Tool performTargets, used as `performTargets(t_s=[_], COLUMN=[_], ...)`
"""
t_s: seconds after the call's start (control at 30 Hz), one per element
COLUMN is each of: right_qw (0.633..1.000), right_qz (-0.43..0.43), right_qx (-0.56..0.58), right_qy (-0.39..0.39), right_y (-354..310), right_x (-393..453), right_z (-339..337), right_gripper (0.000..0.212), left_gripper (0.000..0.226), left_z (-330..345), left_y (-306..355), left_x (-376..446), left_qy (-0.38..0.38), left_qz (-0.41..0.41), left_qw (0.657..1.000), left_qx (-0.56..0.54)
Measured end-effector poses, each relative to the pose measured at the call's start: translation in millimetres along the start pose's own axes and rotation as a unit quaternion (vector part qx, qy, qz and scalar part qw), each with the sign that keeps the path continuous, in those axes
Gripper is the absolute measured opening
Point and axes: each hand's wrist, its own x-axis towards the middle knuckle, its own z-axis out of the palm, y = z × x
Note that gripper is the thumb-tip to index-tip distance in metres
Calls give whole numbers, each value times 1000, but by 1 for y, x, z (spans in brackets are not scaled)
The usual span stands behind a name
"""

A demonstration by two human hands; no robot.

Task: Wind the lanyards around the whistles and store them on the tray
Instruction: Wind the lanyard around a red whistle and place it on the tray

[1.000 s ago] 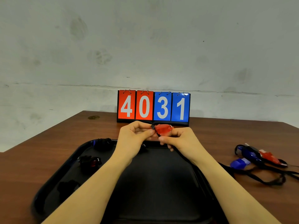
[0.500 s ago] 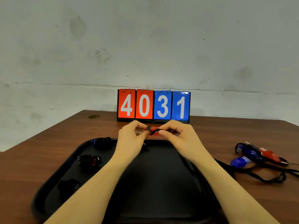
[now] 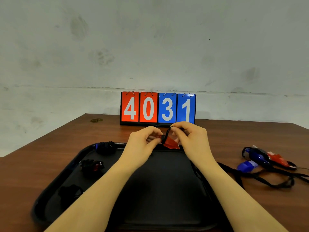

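Head view: both hands are raised over the far edge of a black tray (image 3: 50,195) that lies on a brown wooden counter (image 3: 50,143). The left hand (image 3: 142,144) pinches the dark end of a red whistle (image 3: 170,143) between thumb and curled fingers (image 3: 153,133). The right hand (image 3: 192,139) sits just beside it, its thumb and forefinger closed on a black lanyard (image 3: 167,133) that rises from the whistle in a short taut strand; the rest of that hand's fingers are curled in. The red whistle hangs between the two hands, tilted, above the tray's far rim.

On the left part of the tray lie three wound bundles: one at the far left corner (image 3: 106,146) against the rim, one with red showing through its black cord (image 3: 92,164) nearer the middle of the left side, and a dark one (image 3: 71,191) closest to the camera, whose colour cannot be told.

To the right of the tray, on the counter, lie unwound whistles in a loose cluster: a light blue whistle (image 3: 247,166), a dark blue whistle (image 3: 257,155) and another red one (image 3: 277,159), touching or overlapping, with loose black cords (image 3: 274,183) trailing across the wood toward the tray's right edge.

Behind the hands, at the far side of the counter, stands a flip scoreboard (image 3: 158,108) showing 4 and 0 on red cards, 3 and 1 on blue, against a pale wall (image 3: 150,47).
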Motion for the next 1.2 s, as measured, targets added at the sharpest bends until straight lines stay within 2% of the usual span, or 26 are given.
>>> performTargets(t_s=[0.3, 0.5, 0.7, 0.97, 1.2], right_qw=[987, 965, 961, 958, 947], right_qz=[105, 164, 132, 96, 66], right_qx=[121, 186, 156, 115, 148], right_qy=[-12, -81, -184, -245, -279], right_y=[-1, -1, -4, -8, -14], right_x=[5, 5, 1, -2, -4], right_z=[-10, -15, -8, -7, -10], right_gripper=[4, 10, 19, 16, 12], left_gripper=[24, 23, 18, 14, 12], left_z=[-2, -2, -4, -2, -1], left_y=[6, 9, 8, 0, -9], left_x=[-2, -2, 1, 3, 4], left_qy=[-32, 15, 75, 109, 127], left_qz=[19, 8, -47, -88, -103], left_qw=[999, 997, 982, 985, 986], left_qx=[-2, -78, -169, -104, -44])
